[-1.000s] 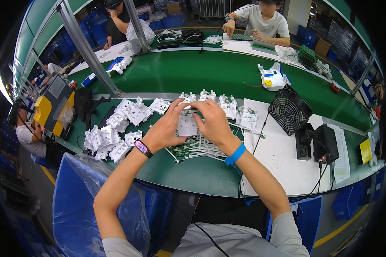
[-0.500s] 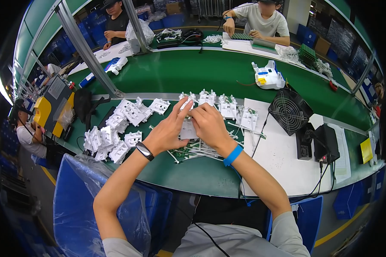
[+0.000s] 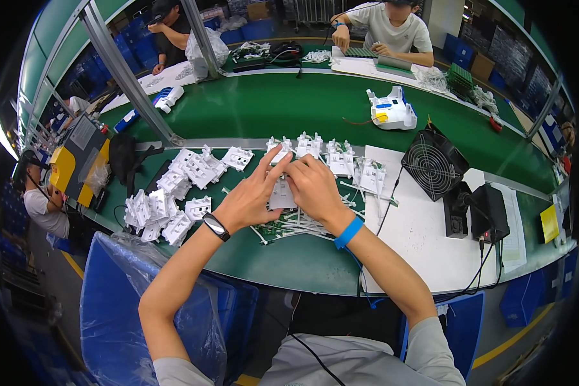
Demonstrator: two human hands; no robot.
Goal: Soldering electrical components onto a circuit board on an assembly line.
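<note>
Between my two hands is a white plastic housing piece [image 3: 281, 195]. My left hand [image 3: 258, 190] grips its left side, thumb below and fingers at the top edge. My right hand [image 3: 312, 191] is closed at its upper right, fingertips pinched at the top; what they pinch there is hidden. Beneath the hands lies a heap of white cables with small green circuit boards [image 3: 296, 225]. Beyond them stands a row of similar white housings with parts fitted [image 3: 340, 159]. To the left is a pile of white plastic housings [image 3: 193, 168].
A black fan [image 3: 431, 168] and a black power box [image 3: 489, 215] with cords stand on a white sheet [image 3: 412, 257] at right. A green conveyor [image 3: 264, 106] carries a white-and-blue plastic shell [image 3: 392, 110]. A metal post [image 3: 132, 77] rises at left. Co-workers sit across.
The white-and-blue shell on the conveyor has shifted slightly left. A co-worker at far left has raised an arm toward the head. My hands stay nearly in place on the housing.
</note>
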